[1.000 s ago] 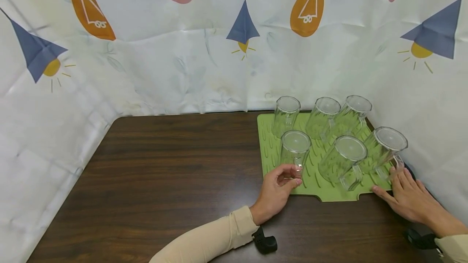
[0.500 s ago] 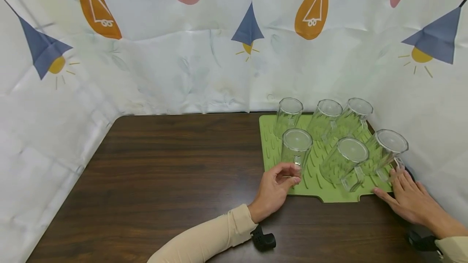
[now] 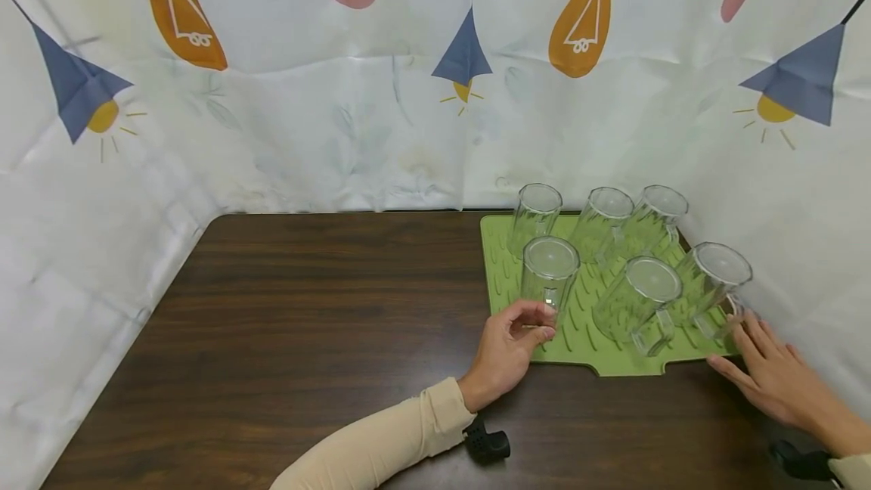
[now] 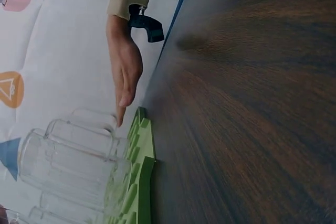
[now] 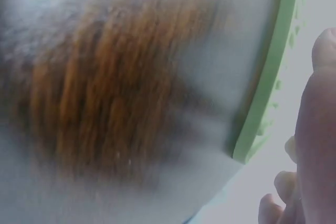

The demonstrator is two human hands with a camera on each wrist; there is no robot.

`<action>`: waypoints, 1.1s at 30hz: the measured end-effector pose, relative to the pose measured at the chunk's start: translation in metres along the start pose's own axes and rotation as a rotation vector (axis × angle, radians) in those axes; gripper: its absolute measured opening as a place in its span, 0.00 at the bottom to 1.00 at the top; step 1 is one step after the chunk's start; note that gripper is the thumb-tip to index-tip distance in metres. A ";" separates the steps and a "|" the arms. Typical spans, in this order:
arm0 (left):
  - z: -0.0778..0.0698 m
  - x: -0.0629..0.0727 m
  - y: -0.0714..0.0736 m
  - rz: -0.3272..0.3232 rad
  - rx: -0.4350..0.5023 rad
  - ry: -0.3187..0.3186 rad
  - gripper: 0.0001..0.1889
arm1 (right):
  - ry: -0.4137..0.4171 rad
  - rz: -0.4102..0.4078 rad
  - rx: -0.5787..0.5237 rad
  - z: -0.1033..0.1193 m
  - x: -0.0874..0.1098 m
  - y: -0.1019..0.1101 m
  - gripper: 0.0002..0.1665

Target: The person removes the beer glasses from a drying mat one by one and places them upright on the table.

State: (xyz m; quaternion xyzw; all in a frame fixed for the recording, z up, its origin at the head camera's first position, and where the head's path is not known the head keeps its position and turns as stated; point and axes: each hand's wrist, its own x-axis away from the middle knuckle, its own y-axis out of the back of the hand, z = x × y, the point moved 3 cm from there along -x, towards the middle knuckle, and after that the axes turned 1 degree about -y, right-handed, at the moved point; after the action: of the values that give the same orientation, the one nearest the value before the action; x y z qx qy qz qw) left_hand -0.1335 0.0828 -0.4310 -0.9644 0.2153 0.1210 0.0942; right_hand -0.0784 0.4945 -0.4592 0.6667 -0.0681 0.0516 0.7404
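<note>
In the head view, a glass mug (image 3: pixel 551 267) stands at the front left of a green ridged drying mat (image 3: pixel 574 350). My left hand (image 3: pixel 506 350) pinches this mug's handle between thumb and fingers. Two more glass mugs, one in the front middle (image 3: pixel 640 297) and one at the front right (image 3: pixel 714 274), share the front row. By the mat's right front corner lies my right hand (image 3: pixel 782 380), fingers straight, its fingertips close to the right mug's handle. Whether they touch it I cannot tell. In the left wrist view, the right hand (image 4: pixel 125 69) points toward the mat.
Behind the front row stand three further glass mugs, at the back left (image 3: pixel 536 221), back middle (image 3: pixel 602 225) and back right (image 3: pixel 656 218). Dark wooden table (image 3: pixel 306 324) stretches out left of the mat. A white patterned curtain (image 3: pixel 340 134) borders the table at the back and sides.
My right hand has shifted slightly right, its thumb drawing away from the mat's front corner. The left hand keeps its hold on the mug handle, almost still. The head view has shifted slightly.
</note>
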 end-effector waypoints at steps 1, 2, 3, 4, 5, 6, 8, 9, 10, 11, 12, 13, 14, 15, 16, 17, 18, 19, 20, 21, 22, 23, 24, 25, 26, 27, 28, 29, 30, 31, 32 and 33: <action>0.000 0.000 0.000 0.000 -0.004 -0.002 0.12 | 0.007 -0.010 0.000 0.000 0.002 0.001 0.55; 0.000 0.001 0.001 0.000 -0.008 -0.003 0.12 | 0.010 -0.025 0.001 0.001 0.003 0.001 0.55; -0.001 0.001 0.001 0.000 -0.015 -0.005 0.11 | 0.014 -0.049 0.010 0.001 0.005 0.003 0.55; -0.001 0.001 0.002 0.001 -0.021 -0.007 0.11 | 0.017 -0.068 0.019 0.001 0.006 0.004 0.55; -0.001 0.002 0.002 0.002 -0.027 -0.011 0.11 | 0.021 -0.089 0.029 0.001 0.008 0.006 0.55; -0.001 0.002 0.002 0.004 -0.032 -0.015 0.11 | 0.019 -0.108 0.039 0.001 0.010 0.008 0.56; -0.001 0.002 0.003 0.006 -0.044 -0.025 0.10 | 0.021 -0.159 0.068 0.002 0.014 0.012 0.57; -0.002 0.002 0.003 0.007 -0.051 -0.032 0.10 | 0.025 -0.189 0.090 0.002 0.015 0.014 0.57; -0.002 0.003 0.003 0.008 -0.056 -0.039 0.10 | 0.028 -0.213 0.106 0.003 0.017 0.017 0.58; -0.002 0.003 0.003 0.008 -0.063 -0.047 0.10 | 0.027 -0.243 0.125 0.003 0.018 0.019 0.60; -0.003 0.003 0.004 0.007 -0.071 -0.053 0.10 | 0.023 -0.268 0.133 0.004 0.019 0.022 0.61; -0.003 0.003 0.004 0.006 -0.077 -0.058 0.09 | 0.022 -0.294 0.142 0.005 0.020 0.024 0.62; -0.003 0.003 0.004 0.007 -0.080 -0.062 0.09 | 0.021 -0.320 0.149 0.006 0.021 0.027 0.64; -0.004 0.003 0.004 0.007 -0.085 -0.064 0.09 | 0.018 -0.342 0.153 0.006 0.023 0.029 0.65; -0.004 0.003 0.004 0.007 -0.085 -0.063 0.09 | 0.018 -0.367 0.152 0.007 0.024 0.032 0.67; -0.004 0.003 0.005 0.006 -0.084 -0.062 0.09 | 0.015 -0.392 0.151 0.007 0.025 0.034 0.69; -0.005 0.003 0.005 0.006 -0.083 -0.057 0.08 | 0.027 -0.437 0.151 0.008 0.026 0.038 0.69; -0.005 0.003 0.005 0.005 -0.083 -0.054 0.08 | 0.047 -0.490 0.159 0.008 0.027 0.041 0.71; -0.006 0.003 0.005 0.004 -0.083 -0.051 0.08 | 0.066 -0.546 0.169 0.008 0.028 0.044 0.72; -0.007 0.003 0.006 0.004 -0.082 -0.051 0.08 | 0.071 -0.593 0.182 0.008 0.029 0.048 0.74; -0.008 0.003 0.006 0.005 -0.082 -0.049 0.08 | 0.079 -0.643 0.191 0.009 0.030 0.051 0.77; -0.009 0.003 0.006 0.005 -0.084 -0.050 0.08 | 0.084 -0.692 0.199 0.009 0.031 0.054 0.79; -0.010 0.003 0.007 0.008 -0.087 -0.050 0.08 | 0.089 -0.737 0.195 0.009 0.032 0.057 0.80; -0.011 0.004 0.007 0.009 -0.090 -0.052 0.08 | 0.083 -0.764 0.181 0.008 0.033 0.060 0.80; -0.012 0.004 0.007 0.011 -0.089 -0.055 0.08 | 0.074 -0.788 0.157 0.008 0.034 0.063 0.79; -0.013 0.004 0.007 0.013 -0.090 -0.060 0.07 | 0.055 -0.802 0.134 0.007 0.034 0.066 0.79; -0.014 0.003 0.008 0.015 -0.093 -0.064 0.07 | 0.055 -0.825 0.114 0.006 0.034 0.069 0.79; -0.014 0.003 0.008 0.016 -0.097 -0.072 0.07 | 0.053 -0.844 0.097 0.005 0.034 0.073 0.78; -0.015 0.003 0.008 0.018 -0.104 -0.081 0.07 | 0.052 -0.857 0.079 0.004 0.034 0.077 0.78; -0.016 0.003 0.009 0.021 -0.112 -0.092 0.07 | 0.058 -0.877 0.075 0.002 0.034 0.081 0.78; -0.016 0.003 0.009 0.024 -0.119 -0.102 0.07 | 0.061 -0.897 0.067 0.001 0.033 0.084 0.77; -0.017 0.003 0.010 0.027 -0.128 -0.113 0.07 | 0.064 -0.921 0.069 0.000 0.033 0.088 0.76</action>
State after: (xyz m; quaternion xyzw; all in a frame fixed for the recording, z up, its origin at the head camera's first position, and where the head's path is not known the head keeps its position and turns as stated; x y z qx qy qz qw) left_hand -0.1316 0.0690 -0.4169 -0.9571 0.2144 0.1901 0.0426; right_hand -0.0603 0.5035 -0.3675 0.6498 0.2599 -0.2598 0.6653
